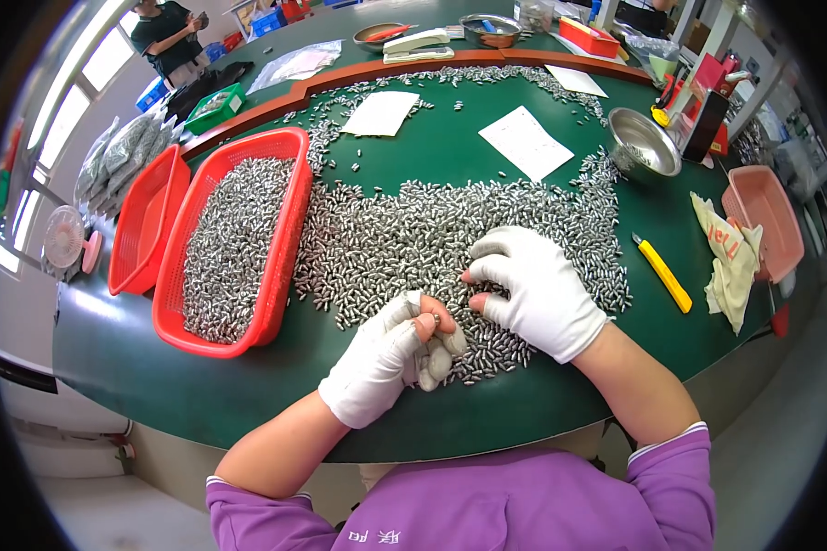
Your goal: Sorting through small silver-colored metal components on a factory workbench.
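Observation:
A wide layer of small, shiny silver metal parts with rounded ends [386,225] covers the middle of the green table. My left hand [381,358], in a white glove with the thumb and index tips bare, is closed at the near edge of the layer. Between its thumb and index finger is what looks like one small metal part, mostly hidden. My right hand [542,294], gloved the same way, reaches over the layer with curved fingers. Its bare thumb and index tips are apart, close to the parts, with nothing visible between them.
Left stands a red plastic basket [292,197] heaped with the same parts, beside another red basket [147,220]. Two white paper sheets [526,144] [381,113] lie beyond. Right are a metal bowl [643,142], a yellow utility knife [663,275], a cloth [730,262] and a pink basket [767,220].

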Motion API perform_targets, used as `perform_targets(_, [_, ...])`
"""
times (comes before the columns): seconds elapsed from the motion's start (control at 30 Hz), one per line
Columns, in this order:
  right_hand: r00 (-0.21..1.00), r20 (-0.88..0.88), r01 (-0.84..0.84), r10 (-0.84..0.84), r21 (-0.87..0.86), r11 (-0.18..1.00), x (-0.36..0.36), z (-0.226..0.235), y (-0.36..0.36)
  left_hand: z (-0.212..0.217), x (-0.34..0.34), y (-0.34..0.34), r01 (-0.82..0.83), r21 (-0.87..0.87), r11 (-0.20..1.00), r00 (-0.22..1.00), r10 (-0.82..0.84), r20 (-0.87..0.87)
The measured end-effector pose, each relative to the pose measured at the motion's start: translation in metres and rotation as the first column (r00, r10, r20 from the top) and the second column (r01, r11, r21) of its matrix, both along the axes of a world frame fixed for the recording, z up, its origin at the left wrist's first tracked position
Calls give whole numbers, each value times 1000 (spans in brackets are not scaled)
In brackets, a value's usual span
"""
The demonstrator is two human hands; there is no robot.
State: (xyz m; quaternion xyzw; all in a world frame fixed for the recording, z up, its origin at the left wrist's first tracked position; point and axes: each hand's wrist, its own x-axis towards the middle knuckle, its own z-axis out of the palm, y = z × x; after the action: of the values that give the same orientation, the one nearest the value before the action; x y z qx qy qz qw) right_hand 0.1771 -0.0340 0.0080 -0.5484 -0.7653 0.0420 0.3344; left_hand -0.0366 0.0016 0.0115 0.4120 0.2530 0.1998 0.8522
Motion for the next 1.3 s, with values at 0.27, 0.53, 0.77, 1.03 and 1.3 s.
perform_targets(0.27, [1000, 16, -14, 13, 47, 999, -2, -7, 4, -4, -2, 4, 18, -75, 997, 992, -8, 126])
perform_targets(0.53, [929, -338, -140, 152, 59, 988, -13, 9, -4, -4, -3, 2, 39, -106, 994, 999, -37, 27])
perform_targets(0.77, [773, -616, -280, 152, -117, 953, -19, 1, -7, 1, -1, 2, 20, -83, 996, 1000, -19, 5])
perform_targets(1.03, [799, -582, -263, 148, -118, 957, -19, 3, -7, 2, -2, 1, 11, -87, 996, 1000, -9, 16])
perform_targets(1.3, [857, -437, -280, 271, 45, 959, -18, 6, -6, 5, -1, 1, 8, -58, 998, 1000, -9, -24])
